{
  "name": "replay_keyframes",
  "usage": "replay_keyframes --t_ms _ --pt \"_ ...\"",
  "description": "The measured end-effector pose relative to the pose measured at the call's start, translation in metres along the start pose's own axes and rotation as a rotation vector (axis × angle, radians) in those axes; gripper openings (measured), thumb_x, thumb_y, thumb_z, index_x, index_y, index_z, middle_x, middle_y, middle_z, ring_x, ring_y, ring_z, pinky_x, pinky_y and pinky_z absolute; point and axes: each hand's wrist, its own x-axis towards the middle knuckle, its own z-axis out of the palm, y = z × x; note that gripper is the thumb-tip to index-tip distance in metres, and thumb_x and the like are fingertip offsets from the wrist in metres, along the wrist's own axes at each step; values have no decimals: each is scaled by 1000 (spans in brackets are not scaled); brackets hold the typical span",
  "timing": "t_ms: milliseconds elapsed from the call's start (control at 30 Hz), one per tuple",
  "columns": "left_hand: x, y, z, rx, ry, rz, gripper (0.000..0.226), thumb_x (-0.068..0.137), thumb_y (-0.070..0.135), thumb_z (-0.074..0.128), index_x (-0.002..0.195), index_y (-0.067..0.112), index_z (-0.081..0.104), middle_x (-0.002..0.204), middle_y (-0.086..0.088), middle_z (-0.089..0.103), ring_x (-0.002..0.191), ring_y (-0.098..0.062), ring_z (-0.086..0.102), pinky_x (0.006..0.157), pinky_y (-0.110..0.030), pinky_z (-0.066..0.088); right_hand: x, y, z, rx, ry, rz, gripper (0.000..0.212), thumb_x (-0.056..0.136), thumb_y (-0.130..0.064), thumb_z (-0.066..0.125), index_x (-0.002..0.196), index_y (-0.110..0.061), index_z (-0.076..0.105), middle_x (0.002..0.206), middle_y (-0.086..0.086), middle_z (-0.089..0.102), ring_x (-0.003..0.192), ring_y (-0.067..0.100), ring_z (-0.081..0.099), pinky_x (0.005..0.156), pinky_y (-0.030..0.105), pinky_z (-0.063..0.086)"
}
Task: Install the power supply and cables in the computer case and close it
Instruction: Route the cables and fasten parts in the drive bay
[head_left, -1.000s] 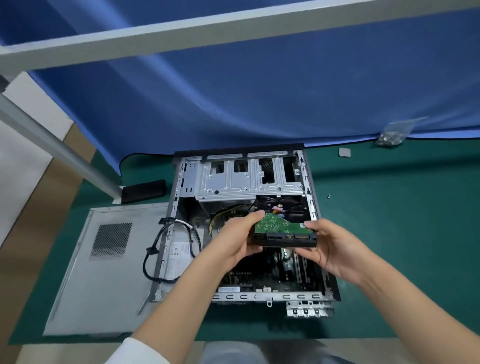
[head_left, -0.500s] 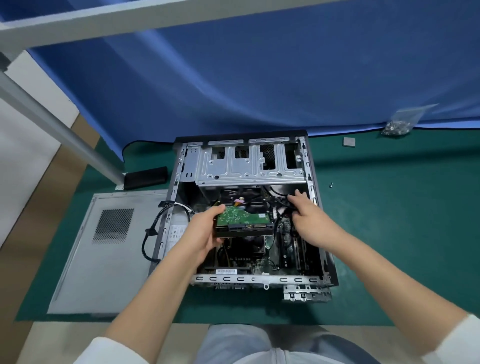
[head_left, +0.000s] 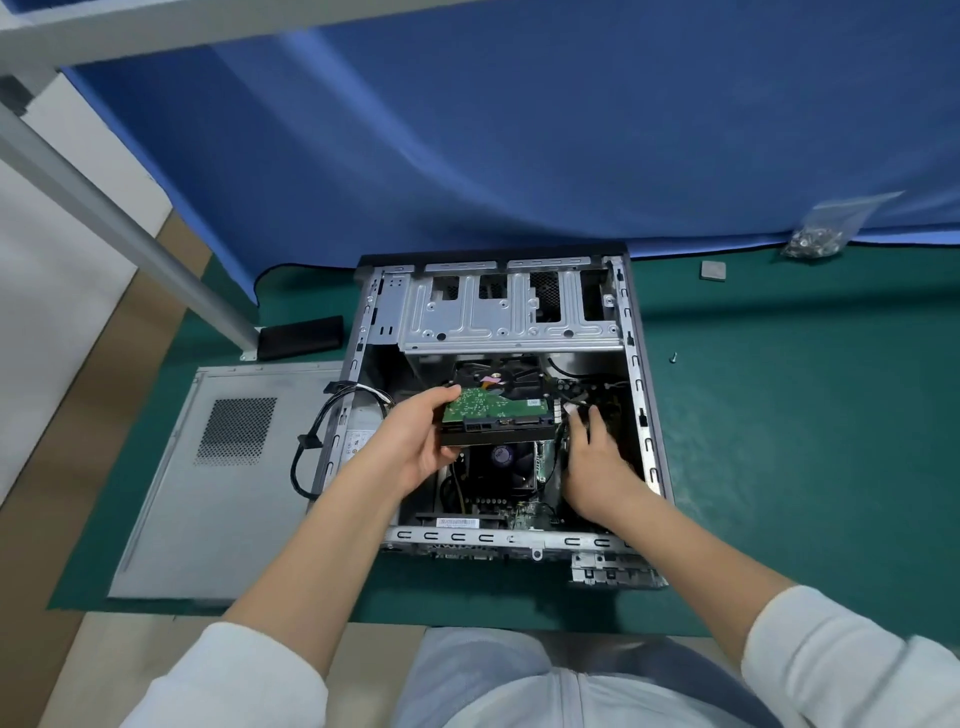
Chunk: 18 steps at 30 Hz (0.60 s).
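Note:
The open computer case lies on its side on the green mat. My left hand grips a hard drive, green circuit board up, and holds it over the case's middle. My right hand reaches into the case's right part, fingers among dark cables and a white connector; what it holds is blurred. A black cable loop hangs over the case's left wall beside the power supply. The grey side panel lies flat to the left.
A silver drive cage spans the case's far end. A bag of screws, a small grey square and a loose screw lie on the mat at right. A black block sits by a metal post at left.
My right hand let go of the hard drive and went down into the case's right side among the cables. My left hand alone now holds the drive, shifted left.

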Motion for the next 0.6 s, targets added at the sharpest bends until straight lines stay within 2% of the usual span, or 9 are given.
replay_keyframes --t_ms 100,167,267,400,500,600 --pt "1 -2 2 0 -5 -13 13 94 20 53 86 11 55 57 0 65 40 -10 57 30 -14 32 3 0 4 151 118 -61 100 82 13 45 146 -18 -24 153 2 -31 143 18 -20 115 34 18" --pt "3 -3 1 -26 -6 -30 13 94 20 52 85 11 54 55 0 64 38 -10 55 31 -13 30 10 0 2 237 112 -57 97 84 13 45 147 -18 -21 156 -3 -23 143 13 -18 115 33 8" --pt "5 -3 -2 -59 -7 -52 15 95 20 51 83 10 52 54 -1 62 37 -10 52 30 -13 29 17 4 4 87 32 -74 83 88 7 41 150 -11 -12 159 0 -14 145 17 -14 115 38 7" --pt "8 -2 -3 -35 -38 -71 14 95 20 51 86 10 53 58 -3 65 40 -11 55 31 -14 31 15 4 11 -94 -51 -59 80 87 9 35 150 -8 -13 158 3 -18 144 22 -17 115 38 14" --pt "11 -3 2 36 -73 -74 11 94 21 53 92 10 55 66 -3 69 48 -15 62 35 -16 37 14 3 12 -231 -99 -62 77 89 6 35 149 -5 -11 156 8 -21 143 27 -19 116 35 13" --pt "15 -8 12 97 -106 -70 11 95 23 54 93 13 56 70 -1 71 57 -17 65 41 -20 42 15 0 13 -306 -136 -57 72 90 2 36 150 -4 -4 157 13 -17 142 30 -23 118 37 11"
